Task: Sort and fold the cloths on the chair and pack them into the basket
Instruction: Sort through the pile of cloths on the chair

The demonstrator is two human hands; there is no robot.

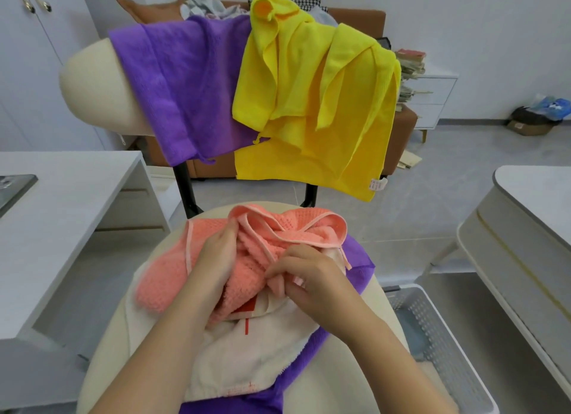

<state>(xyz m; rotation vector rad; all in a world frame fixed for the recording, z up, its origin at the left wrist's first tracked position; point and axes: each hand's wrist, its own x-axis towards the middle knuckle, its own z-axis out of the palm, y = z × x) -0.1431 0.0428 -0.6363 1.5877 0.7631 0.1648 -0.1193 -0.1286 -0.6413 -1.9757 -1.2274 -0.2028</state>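
A crumpled pink cloth (167, 277) lies on the cream chair's seat (102, 345), on top of a white cloth with red marks (253, 351) and a purple cloth (358, 259). My left hand (216, 259) grips the pink cloth at its middle. My right hand (306, 277) pinches a fold of the pink cloth near its right side. Over the chair's backrest (92, 82) hang a purple cloth (179, 82) and a yellow cloth (324, 104). The white perforated basket (438, 327) stands on the floor to the right of the chair.
A white desk (61, 197) stands on the left and a white rounded table (531, 215) on the right. Behind the chair is a brown sofa (398, 126) with more fabric, then a white drawer unit (432, 95) with stacked books.
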